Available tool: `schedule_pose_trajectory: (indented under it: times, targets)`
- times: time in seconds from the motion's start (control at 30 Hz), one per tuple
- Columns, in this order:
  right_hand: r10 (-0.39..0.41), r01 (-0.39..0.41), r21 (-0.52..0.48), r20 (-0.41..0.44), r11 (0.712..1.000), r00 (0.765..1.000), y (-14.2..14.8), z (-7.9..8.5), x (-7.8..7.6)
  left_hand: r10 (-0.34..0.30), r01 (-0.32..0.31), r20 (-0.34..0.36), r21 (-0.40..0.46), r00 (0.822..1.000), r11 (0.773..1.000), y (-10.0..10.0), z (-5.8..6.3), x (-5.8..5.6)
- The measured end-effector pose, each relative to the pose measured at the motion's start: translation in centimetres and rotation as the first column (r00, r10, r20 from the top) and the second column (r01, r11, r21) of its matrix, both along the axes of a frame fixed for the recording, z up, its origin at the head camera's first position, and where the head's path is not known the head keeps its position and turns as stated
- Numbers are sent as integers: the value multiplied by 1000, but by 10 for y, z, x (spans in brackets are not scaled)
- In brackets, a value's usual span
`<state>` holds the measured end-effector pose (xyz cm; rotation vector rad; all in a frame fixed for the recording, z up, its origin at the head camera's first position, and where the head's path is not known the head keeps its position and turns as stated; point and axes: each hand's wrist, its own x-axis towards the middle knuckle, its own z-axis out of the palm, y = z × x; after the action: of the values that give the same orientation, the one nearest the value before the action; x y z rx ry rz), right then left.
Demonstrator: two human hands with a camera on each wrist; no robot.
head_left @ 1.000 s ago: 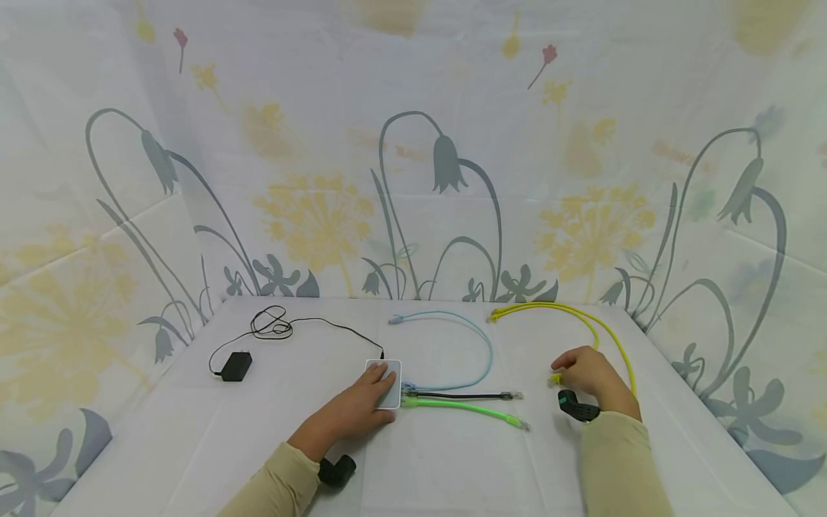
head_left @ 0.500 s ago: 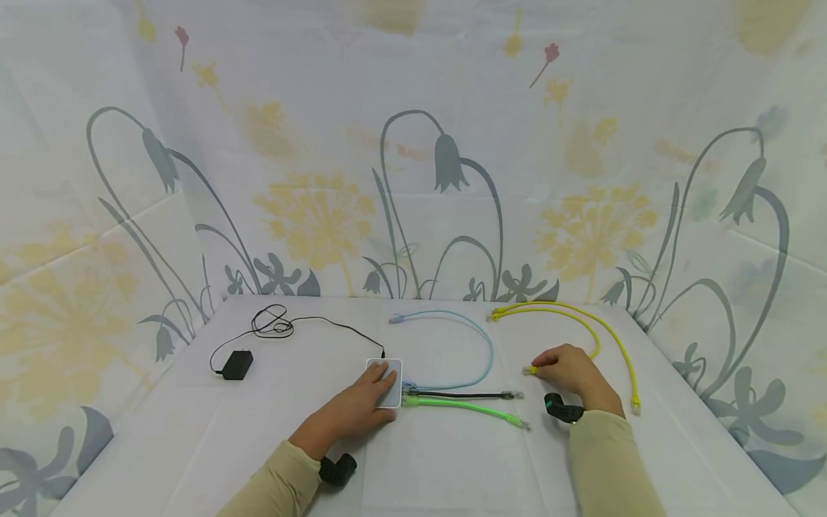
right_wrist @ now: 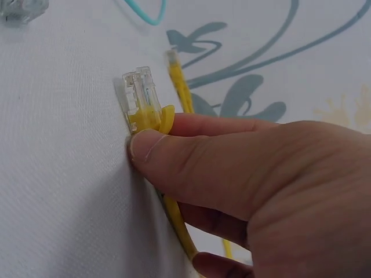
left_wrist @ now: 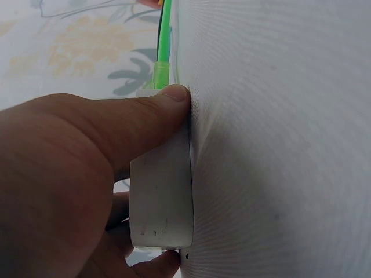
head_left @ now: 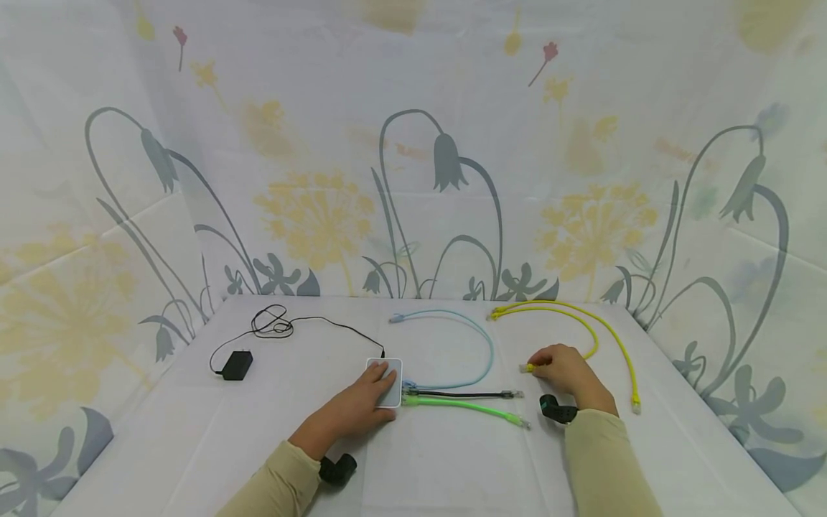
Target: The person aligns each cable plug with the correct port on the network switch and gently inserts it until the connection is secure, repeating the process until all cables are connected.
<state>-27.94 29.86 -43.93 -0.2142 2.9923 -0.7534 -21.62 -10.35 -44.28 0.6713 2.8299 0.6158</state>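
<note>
My left hand (head_left: 355,409) holds a small white router (head_left: 390,395) on the table. Its fingers lie over the top, and the thumb presses the near side in the left wrist view. With thumb and fingers, my right hand (head_left: 568,375) pinches a yellow Ethernet cable (head_left: 596,340) just behind its clear plug (right_wrist: 139,92). That plug points left, apart from the router. Light blue (head_left: 492,352), black (head_left: 459,396) and green (head_left: 461,406) Ethernet cables run from the router's right side; their far ends lie loose.
A black power adapter (head_left: 237,365) lies at left, its thin cord (head_left: 329,321) reaching the router's back edge. Another yellow cable (head_left: 625,355) curves along the right of the white tablecloth (head_left: 452,467). A flower-printed cloth (head_left: 413,215) hangs behind and at the sides.
My right hand has moved left and slightly back, drawing the yellow cable's plug with it. The other yellow cable's near end has come into view. My left hand stays on the router.
</note>
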Motion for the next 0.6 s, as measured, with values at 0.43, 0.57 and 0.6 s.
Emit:
schedule_pose_trajectory:
  times: [0.43,0.57,0.6]
  targets:
    - [46,-46,-24,-18,999,999,-12,-1,-5,0,0,-3,-2,1000,1000,0,2,1]
    - [83,-84,-37,-39,996,996,-17,-1,-7,4,-4,-2,-1,1000,1000,1,2,1]
    - [90,-92,-43,-46,995,995,-17,-1,-8,4,-4,-3,0,1000,1000,1,2,1]
